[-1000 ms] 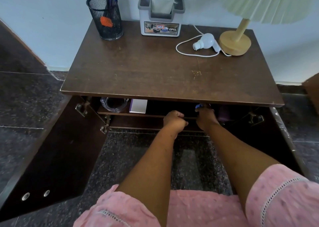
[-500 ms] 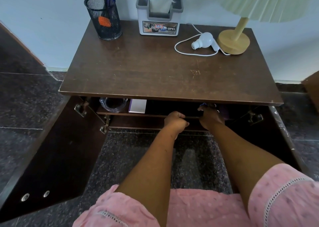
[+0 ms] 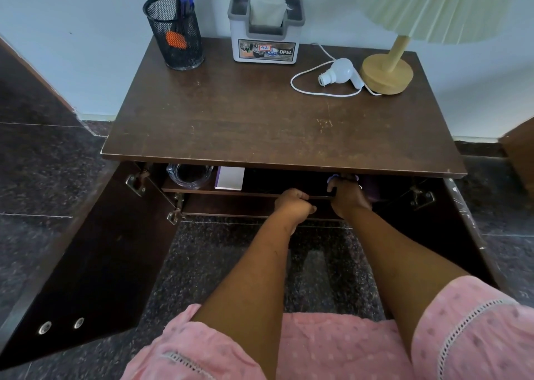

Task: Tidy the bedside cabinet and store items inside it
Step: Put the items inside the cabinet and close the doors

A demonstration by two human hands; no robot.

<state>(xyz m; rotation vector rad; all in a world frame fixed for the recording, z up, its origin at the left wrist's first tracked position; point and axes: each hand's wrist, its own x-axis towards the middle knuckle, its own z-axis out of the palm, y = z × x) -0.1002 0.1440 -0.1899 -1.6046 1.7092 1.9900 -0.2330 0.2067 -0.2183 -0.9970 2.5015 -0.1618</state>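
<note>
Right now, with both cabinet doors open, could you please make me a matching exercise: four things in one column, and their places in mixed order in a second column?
Things:
1. mesh pen cup
2. light bulb
3. glass dish
4. tissue holder

Places:
A. inside, at the left end of the shelf
B. on the cabinet top, beside the lamp base
C. on top, back left corner
D. on top, at the back, near the middle

Pairs: 1-C, 2-B, 3-A, 4-D.
</note>
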